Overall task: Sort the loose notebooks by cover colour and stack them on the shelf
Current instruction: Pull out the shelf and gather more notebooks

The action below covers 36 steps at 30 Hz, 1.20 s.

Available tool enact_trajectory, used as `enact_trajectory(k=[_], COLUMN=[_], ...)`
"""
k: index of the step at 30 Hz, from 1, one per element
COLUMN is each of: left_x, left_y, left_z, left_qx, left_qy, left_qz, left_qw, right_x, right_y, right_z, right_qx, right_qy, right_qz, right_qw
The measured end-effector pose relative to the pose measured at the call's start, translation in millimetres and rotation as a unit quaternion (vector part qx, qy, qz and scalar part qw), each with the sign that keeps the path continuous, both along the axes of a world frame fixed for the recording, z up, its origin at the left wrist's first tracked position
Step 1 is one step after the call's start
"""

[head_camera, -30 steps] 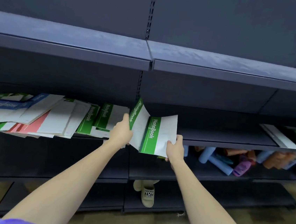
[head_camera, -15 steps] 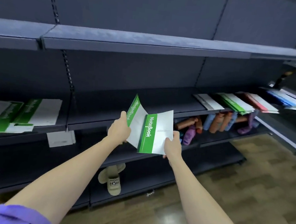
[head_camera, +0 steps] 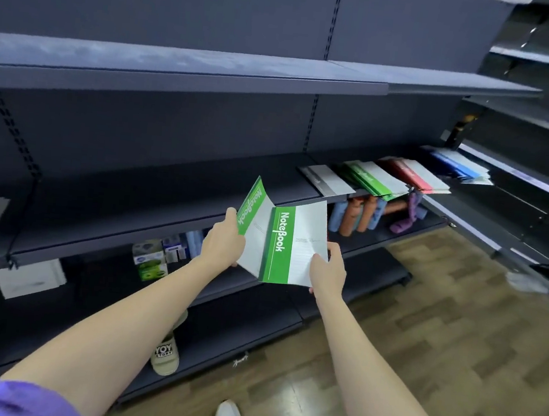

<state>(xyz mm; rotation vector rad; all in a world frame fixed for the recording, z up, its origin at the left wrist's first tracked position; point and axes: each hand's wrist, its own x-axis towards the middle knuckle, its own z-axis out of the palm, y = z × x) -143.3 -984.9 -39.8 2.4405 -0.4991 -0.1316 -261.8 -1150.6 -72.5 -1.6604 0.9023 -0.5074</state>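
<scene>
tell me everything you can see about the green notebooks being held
The two green notebooks are thin paper booklets with white covers and a green spine band printed "NoteBook" in white. They are held upright in front of the shelf edge, fanned in a V. The left hand grips the left one's edge; the right hand pinches the right one's lower corner.

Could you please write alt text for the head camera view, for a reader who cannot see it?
A person's left hand and right hand each hold a green-and-white notebook in front of dark shelving. Further right on the middle shelf lie sorted stacks: grey, green, red and blue.
</scene>
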Motion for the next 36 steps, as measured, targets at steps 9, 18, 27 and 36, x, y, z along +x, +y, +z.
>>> enact_trajectory(k=[9,18,27,36], left_x=[54,112,159,174], left_y=[-133,-265,-343,-405], left_z=[0,5,4,4], left_qx=[-0.018,-0.059,-0.04,-0.017], left_qy=[-0.01,0.018,-0.009,0.003], left_qz=[-0.04,-0.055,-0.058,0.017], left_qw=[0.999,0.997,0.997,1.0], right_x=[19,78,127,172], right_y=[-119,-260,-341,-438], right_z=[8,26,12,11], right_qx=[-0.04,-0.099,-0.159,-0.252], right_qy=[0.012,0.154,0.102,0.139], right_qz=[-0.051,-0.025,-0.059,0.012], right_qw=[0.998,0.983,0.98,0.957])
